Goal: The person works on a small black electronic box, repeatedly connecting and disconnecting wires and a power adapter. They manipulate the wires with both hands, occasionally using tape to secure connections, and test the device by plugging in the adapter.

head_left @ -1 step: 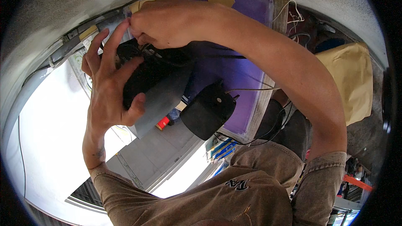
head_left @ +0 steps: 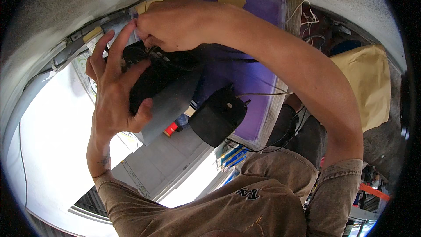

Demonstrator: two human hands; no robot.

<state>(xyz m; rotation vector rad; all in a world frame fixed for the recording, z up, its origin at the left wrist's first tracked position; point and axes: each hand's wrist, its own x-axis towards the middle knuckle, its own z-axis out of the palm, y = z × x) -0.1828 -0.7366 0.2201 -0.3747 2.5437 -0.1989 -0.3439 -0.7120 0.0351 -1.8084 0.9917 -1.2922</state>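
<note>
A dark black casing with a grey side panel (head_left: 169, 109) stands at the upper left, its inside mostly in shadow. My left hand (head_left: 112, 92) is spread over its left edge, thumb stretched out and one fingertip near thin wires (head_left: 149, 55). Above those wires my right hand (head_left: 169, 28) is closed with its fingers pinched together; what lies between them is hidden. A fingertip of the left hand meets the right hand's knuckles. Closer to me, a small black box-shaped unit (head_left: 217, 116) with a thin cable sits against a purple panel.
The purple panel (head_left: 263, 17) has a worn wooden frame (head_left: 272, 118). Brown paper (head_left: 368, 87) lies at the right, near loose white wires (head_left: 311, 17). A red item (head_left: 170, 129) shows below the grey panel. A concrete-like wall curves along the top.
</note>
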